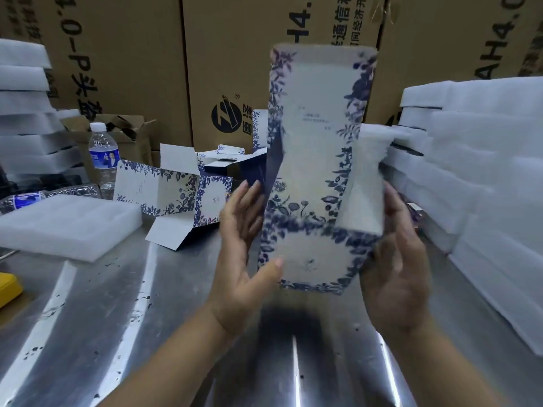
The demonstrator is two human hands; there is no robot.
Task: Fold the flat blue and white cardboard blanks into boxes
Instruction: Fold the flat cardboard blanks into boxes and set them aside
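Observation:
I hold a blue and white cardboard blank (314,160) upright above the metal table (147,333), its flower-printed face toward me. My left hand (241,259) holds its lower left edge: the thumb lies on the front face and the straight fingers reach up along the dark blue left side flap. My right hand (393,274) presses the white right side flap with straight fingers, its back toward me and its thumb hidden. A second blank, partly folded (176,189), lies open on the table behind my left hand.
White foam sheets are stacked high at the right (470,171) and the far left (23,113), and one foam pad (64,224) lies at the left. A water bottle (103,157) stands behind it. Brown cartons (235,54) wall off the back. A yellow object (7,286) sits at the left edge.

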